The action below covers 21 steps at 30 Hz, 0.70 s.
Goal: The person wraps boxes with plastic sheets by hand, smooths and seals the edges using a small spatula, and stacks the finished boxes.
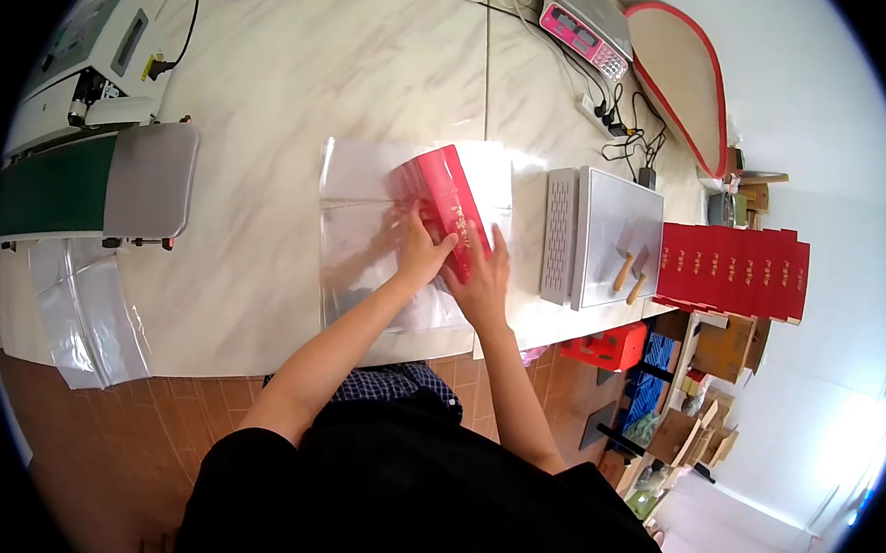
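A long red box (446,191) with gold lettering lies tilted over a stack of clear plastic bags (353,271) on the table. My left hand (425,245) grips the box's left side, its thumb reaching onto the lettered face. From the near end, my right hand (483,282) holds the box, one finger along the lettered face and others by its right side. The underside of the box and some fingertips are hidden.
To the left stands a machine with a green belt (58,189); more plastic bags (89,315) hang over the table edge near it. On the right are a metal case (611,223) with wooden-handled tools, several red boxes (733,269), a pink-fronted scale (583,39) and tangled cables (641,136).
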Tool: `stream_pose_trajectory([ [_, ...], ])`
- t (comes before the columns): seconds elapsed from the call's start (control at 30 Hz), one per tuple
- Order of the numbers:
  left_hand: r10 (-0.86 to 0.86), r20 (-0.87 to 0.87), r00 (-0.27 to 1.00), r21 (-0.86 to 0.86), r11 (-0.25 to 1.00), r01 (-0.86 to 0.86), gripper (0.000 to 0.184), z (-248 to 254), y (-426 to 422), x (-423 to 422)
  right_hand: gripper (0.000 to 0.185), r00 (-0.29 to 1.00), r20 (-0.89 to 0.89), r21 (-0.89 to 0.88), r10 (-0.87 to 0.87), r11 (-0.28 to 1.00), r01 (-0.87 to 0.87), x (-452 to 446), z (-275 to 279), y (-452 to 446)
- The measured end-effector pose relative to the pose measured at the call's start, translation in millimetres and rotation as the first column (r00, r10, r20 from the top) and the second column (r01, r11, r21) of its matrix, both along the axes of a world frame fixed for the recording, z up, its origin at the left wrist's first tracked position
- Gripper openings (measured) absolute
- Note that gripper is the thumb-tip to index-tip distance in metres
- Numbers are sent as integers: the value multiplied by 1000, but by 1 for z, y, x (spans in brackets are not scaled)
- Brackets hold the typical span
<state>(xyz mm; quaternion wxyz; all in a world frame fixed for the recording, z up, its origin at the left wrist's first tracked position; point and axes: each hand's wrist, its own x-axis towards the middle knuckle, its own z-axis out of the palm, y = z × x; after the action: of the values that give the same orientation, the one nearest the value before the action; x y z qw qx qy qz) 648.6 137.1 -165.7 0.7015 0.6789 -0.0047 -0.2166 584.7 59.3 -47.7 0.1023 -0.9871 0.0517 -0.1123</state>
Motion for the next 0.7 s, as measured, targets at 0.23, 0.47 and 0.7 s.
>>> stream_pose_trajectory([
  [0.23,-27,14,1000,88,996,26,82,-9,25,-11,80,981,-160,65,-106,991,117,15,-40,-6],
  [0.47,-359,255,898,744,666,54,74,-30,112,-53,79,979,-115,28,-166,985,171,2,-50,7],
  [0.7,-538,281,795,855,516,48,70,-36,125,-70,75,958,-192,350,-213,897,269,-20,-32,-40],
])
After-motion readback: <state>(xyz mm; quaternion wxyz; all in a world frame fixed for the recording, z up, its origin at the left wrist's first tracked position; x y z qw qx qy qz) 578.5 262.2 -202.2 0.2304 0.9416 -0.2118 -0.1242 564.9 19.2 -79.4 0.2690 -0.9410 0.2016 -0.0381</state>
